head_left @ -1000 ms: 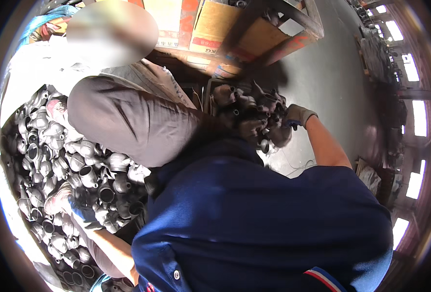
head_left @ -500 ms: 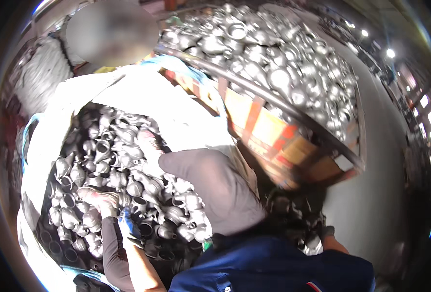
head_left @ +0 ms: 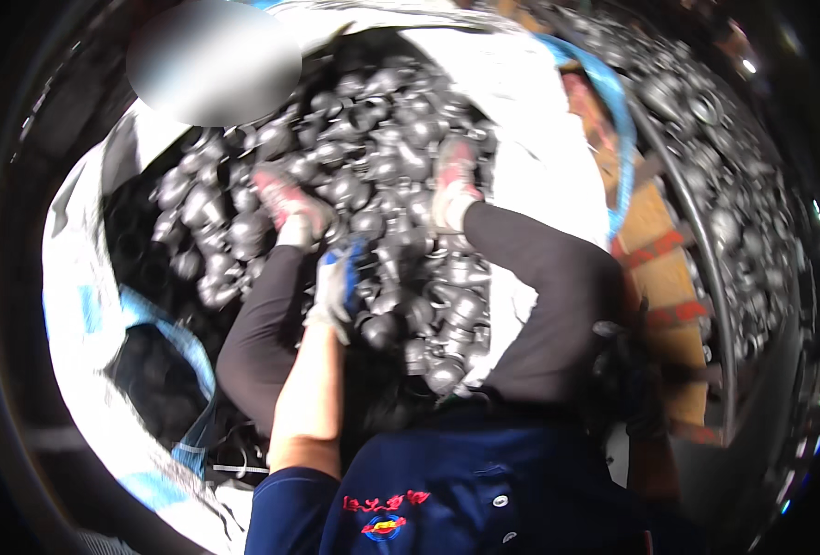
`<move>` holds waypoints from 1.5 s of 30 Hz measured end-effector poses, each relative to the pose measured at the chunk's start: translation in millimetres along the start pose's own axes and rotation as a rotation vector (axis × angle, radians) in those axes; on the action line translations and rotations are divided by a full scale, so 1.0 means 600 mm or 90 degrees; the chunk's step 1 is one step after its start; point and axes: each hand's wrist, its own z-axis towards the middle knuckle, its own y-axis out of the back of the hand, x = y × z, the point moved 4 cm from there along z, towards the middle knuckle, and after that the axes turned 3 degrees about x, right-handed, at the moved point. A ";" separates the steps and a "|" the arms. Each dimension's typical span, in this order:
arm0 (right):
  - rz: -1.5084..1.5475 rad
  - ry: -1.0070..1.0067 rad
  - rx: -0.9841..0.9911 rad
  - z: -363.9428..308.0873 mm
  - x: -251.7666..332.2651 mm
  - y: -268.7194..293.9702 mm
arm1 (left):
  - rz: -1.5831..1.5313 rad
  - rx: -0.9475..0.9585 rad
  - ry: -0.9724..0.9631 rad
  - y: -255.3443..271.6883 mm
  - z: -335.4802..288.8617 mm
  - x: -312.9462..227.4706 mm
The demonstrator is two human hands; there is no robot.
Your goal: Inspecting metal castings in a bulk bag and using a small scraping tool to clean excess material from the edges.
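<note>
A big white bulk sack [head_left: 86,305] holds a heap of grey metal pipe fittings [head_left: 382,157] spreading all round the left hand [head_left: 334,289]. A co-worker's dark sleeves [head_left: 558,296] flank it, their red-gloved hands [head_left: 289,205] just beyond. The gloved left grip rests down among the fittings; whether it has closed on one cannot be told. The right hand is hidden.

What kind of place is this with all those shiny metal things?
Probably a factory or metal workshop. A big white bulk sack is heaped with grey metal pipe fittings, more fittings fill a wire-rimmed bin on the right, and gloved hands dig into the pile, including the person's left hand.
</note>
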 end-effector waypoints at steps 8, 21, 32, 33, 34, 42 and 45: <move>-0.217 -0.030 0.462 0.209 0.002 -0.248 | 0.003 -0.172 -0.059 0.041 -0.040 -0.044; -0.115 -0.095 0.388 0.274 -0.009 -0.266 | 0.401 -0.163 -0.244 -0.015 0.356 -0.117; -0.036 -0.198 0.383 0.278 0.000 -0.249 | 0.724 -0.283 -0.047 -0.075 0.502 -0.047; -0.022 -0.193 0.386 0.280 -0.001 -0.248 | 0.661 -0.270 -0.064 -0.074 0.496 -0.052; -0.020 -0.198 0.388 0.280 -0.002 -0.252 | 0.662 -0.273 -0.060 -0.069 0.490 -0.048; -0.086 -0.168 0.319 0.291 -0.005 -0.260 | 0.600 -0.213 -0.326 -0.051 0.421 -0.013; -0.065 -0.147 0.320 0.292 -0.014 -0.255 | 0.403 -0.105 -0.192 -0.047 0.416 -0.024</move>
